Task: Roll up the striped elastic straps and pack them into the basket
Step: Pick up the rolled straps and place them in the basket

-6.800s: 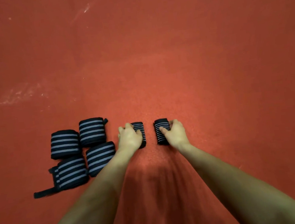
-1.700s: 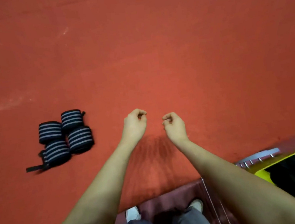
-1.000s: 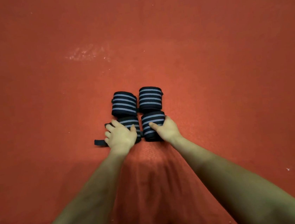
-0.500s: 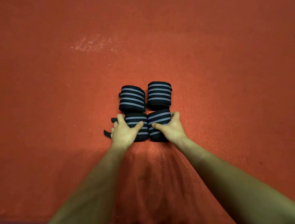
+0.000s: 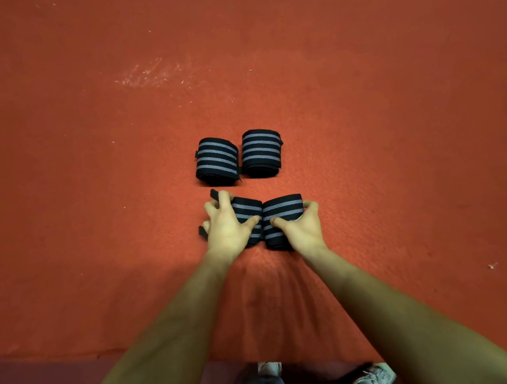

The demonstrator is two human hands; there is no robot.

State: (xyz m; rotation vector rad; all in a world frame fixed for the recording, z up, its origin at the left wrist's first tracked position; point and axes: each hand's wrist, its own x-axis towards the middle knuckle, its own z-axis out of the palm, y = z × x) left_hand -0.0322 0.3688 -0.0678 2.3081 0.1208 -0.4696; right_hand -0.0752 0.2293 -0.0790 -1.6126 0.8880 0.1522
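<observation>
The left hand (image 5: 226, 228) is curled round the near left roll (image 5: 247, 216), and the right hand (image 5: 302, 229) is curled round the near right roll (image 5: 282, 217); these rolls touch each other. Half a second ago they lay against the two far rolls (image 5: 238, 157); now a gap is seen at 12 o'clock. Bare red mat (image 5: 395, 112) is seen on all sides; its near edge lies at 6 o'clock.
</observation>
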